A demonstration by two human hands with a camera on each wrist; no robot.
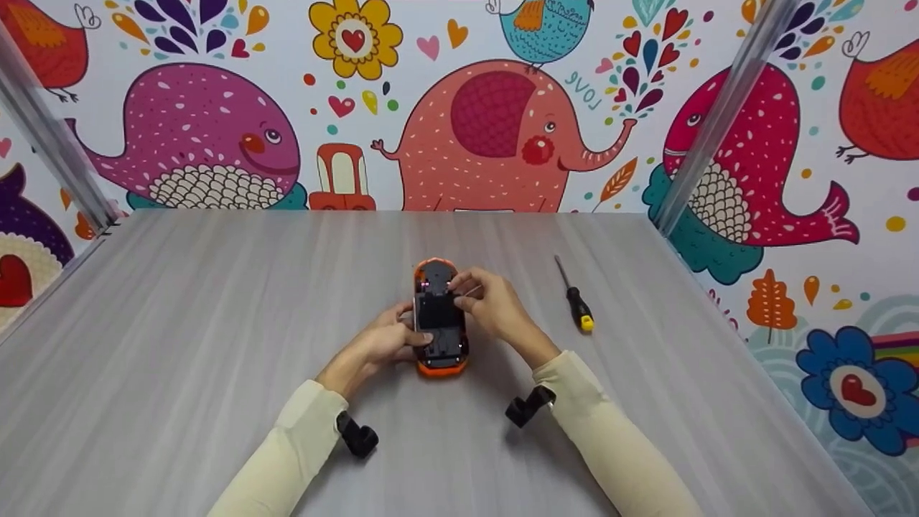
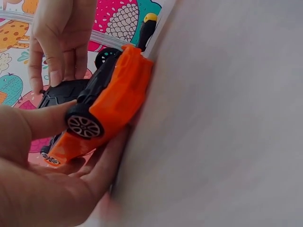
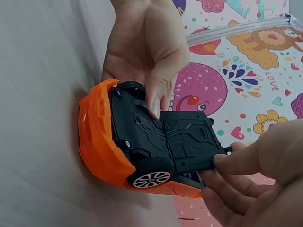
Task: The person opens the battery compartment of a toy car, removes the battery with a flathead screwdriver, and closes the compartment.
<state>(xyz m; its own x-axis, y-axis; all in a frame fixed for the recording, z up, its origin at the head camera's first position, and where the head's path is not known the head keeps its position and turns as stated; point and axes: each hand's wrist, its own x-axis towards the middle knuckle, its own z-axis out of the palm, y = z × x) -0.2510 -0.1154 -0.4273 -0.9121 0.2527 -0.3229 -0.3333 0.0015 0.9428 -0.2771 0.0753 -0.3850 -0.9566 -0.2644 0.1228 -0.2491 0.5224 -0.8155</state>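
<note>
Okay, starting closest in: on the person's side of the toy car there are two cream sleeves and two black wrist cameras, one per wrist.

Then two hands. The left hand is on the car's left, its grip clamped round the body, thumb over the underside. My guess is it's the anchor, keeping the car steady. The right hand is on the car's right, grip pinching the edge of the one black panel, which sits at an angle on the car's underside with a gap under its edge. Can't tell if it's fully loose.

There's just the one car, belly up above the middle of the surface, presumably so the underside is easy to reach. Left wrist view gets me three wheels.

Right of the car, well apart from it, lies one screwdriver, tip pointing away from the person. Probably parked there to be handy but out of the way.

Way beyond the car: two metal posts and a cartoon wall with one elephant.
</note>
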